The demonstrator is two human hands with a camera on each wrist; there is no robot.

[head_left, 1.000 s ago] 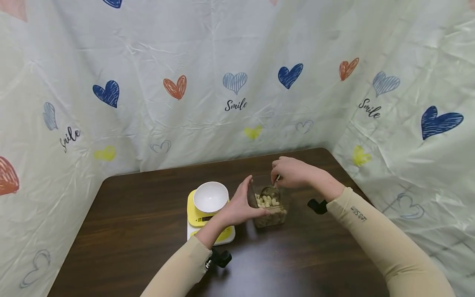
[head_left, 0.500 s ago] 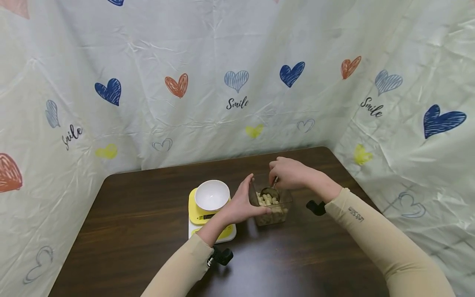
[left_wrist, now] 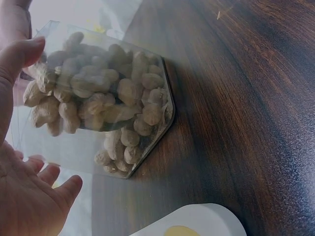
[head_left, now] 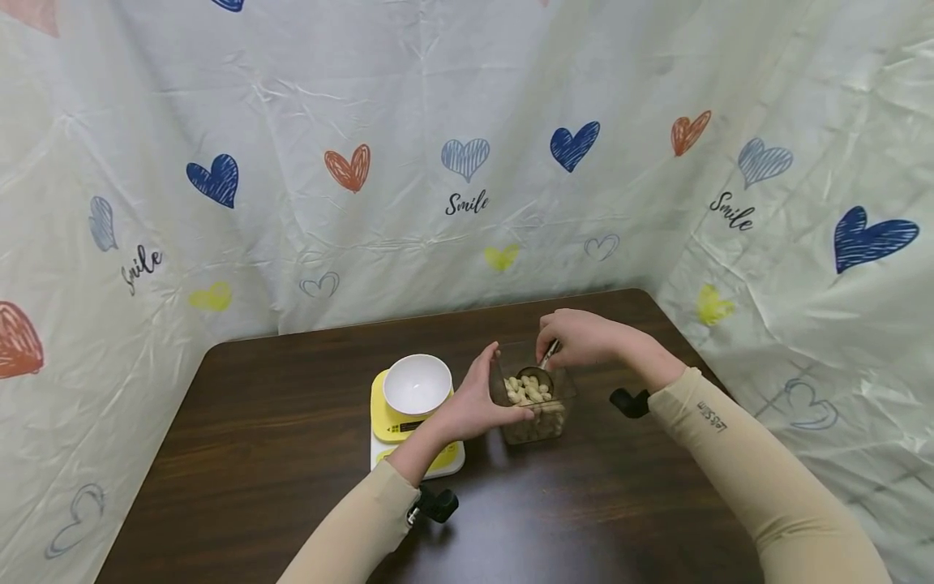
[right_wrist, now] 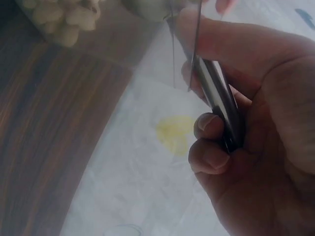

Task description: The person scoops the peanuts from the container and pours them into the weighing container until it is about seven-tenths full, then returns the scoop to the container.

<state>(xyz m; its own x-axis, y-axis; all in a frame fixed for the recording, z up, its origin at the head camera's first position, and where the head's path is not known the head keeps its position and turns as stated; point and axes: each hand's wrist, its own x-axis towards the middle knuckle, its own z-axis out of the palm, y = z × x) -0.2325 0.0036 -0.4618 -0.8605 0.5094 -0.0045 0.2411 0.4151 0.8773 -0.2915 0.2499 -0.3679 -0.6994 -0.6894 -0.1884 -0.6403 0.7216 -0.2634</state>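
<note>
Scooping peanuts (head_left: 527,392) calls for a level lift, right hand (head_left: 580,337) curled round the metal scoop (head_left: 541,372), left hand (head_left: 477,408) bracing the container (head_left: 520,436) with fingers spread.

A round white bowl (head_left: 417,384) sits on the yellow-and-white scale (head_left: 390,433), left of the clear plastic box (head_left: 536,431); tan peanuts (head_left: 525,392) and the round metal scoop head (head_left: 536,375) are inside that box; box and scale stand on the dark wooden table (head_left: 255,430).

The left hand (head_left: 474,407) is spread, the right hand (head_left: 578,337) curled.
</note>
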